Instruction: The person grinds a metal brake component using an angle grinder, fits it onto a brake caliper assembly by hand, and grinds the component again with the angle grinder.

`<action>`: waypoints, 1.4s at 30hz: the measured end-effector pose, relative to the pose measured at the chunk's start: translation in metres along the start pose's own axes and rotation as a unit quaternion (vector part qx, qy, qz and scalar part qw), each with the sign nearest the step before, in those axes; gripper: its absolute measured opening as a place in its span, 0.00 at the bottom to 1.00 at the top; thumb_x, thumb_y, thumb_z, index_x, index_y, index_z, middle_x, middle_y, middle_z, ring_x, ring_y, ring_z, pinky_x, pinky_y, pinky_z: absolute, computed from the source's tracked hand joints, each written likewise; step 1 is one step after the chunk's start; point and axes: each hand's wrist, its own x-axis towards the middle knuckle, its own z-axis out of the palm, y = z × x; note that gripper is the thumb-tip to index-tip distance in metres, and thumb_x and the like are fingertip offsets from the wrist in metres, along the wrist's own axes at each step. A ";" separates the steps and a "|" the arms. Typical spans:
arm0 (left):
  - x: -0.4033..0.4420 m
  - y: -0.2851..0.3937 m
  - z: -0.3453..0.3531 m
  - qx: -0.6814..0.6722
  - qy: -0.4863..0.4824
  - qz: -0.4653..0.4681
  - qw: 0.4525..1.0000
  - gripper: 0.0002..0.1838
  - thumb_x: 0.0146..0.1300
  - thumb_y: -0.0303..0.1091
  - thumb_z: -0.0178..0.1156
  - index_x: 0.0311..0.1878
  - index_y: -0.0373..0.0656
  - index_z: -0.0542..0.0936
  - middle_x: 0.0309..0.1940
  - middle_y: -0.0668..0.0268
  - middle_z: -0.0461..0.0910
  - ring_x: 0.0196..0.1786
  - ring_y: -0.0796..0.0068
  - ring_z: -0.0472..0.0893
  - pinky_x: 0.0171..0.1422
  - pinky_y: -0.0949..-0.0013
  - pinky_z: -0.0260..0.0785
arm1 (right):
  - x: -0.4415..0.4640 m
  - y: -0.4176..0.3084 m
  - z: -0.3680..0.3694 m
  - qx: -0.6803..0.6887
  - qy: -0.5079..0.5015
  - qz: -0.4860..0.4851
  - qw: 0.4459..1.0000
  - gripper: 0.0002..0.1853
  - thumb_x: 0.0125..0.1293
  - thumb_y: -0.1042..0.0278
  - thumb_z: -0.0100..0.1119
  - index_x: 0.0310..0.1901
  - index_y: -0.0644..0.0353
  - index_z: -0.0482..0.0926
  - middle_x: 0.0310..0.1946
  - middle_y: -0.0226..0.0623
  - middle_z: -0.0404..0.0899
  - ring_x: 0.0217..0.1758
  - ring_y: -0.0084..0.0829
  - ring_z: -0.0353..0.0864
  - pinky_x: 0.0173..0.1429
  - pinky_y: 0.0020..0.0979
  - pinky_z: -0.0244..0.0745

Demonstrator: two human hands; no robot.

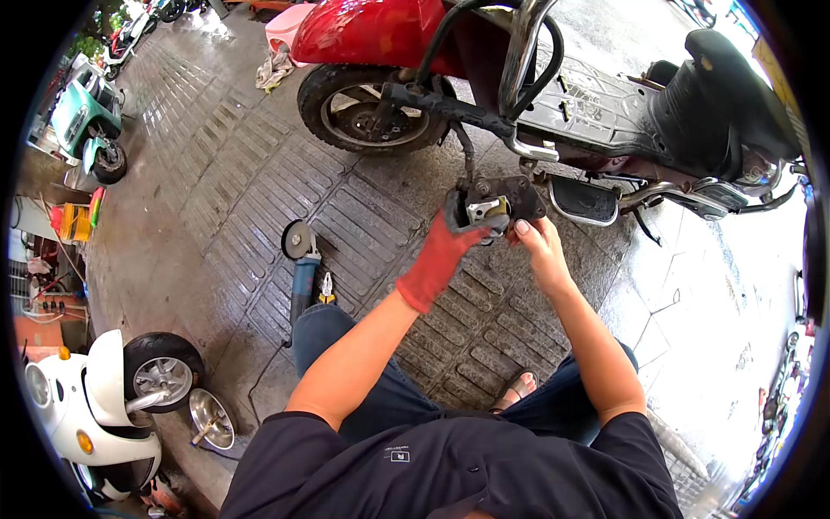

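My left hand (pixel 445 253), in a red and black glove, is closed round a metal brake caliper (pixel 489 209) with a bright silver and brass-coloured face. My bare right hand (pixel 538 249) pinches at the lower right edge of a dark, greasy bracket (pixel 523 197) beside the caliper; anything small between its fingertips is hidden. A black hose (pixel 467 147) runs from the caliper up toward the front fork of the red scooter (pixel 372 35). The scooter's front wheel (pixel 376 111) is above and to the left of my hands.
An angle grinder (pixel 303 268) and yellow-handled pliers (pixel 327 288) lie on the paving left of my knees. A white scooter (pixel 95 406) and a round metal dish (pixel 212 419) stand at lower left. Green scooters (pixel 89 121) and a pink basin (pixel 287 26) are farther off.
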 end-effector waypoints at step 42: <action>-0.003 0.009 -0.003 0.194 0.041 0.011 0.980 0.28 0.56 0.28 0.66 0.59 0.37 0.69 0.50 0.65 0.77 0.50 0.77 0.74 0.56 0.71 0.67 | 0.026 -0.029 -0.009 -0.082 0.027 -0.013 0.996 0.18 0.69 0.54 0.56 0.38 0.64 0.77 0.25 0.20 0.67 0.29 0.14 0.60 0.32 0.22 0.57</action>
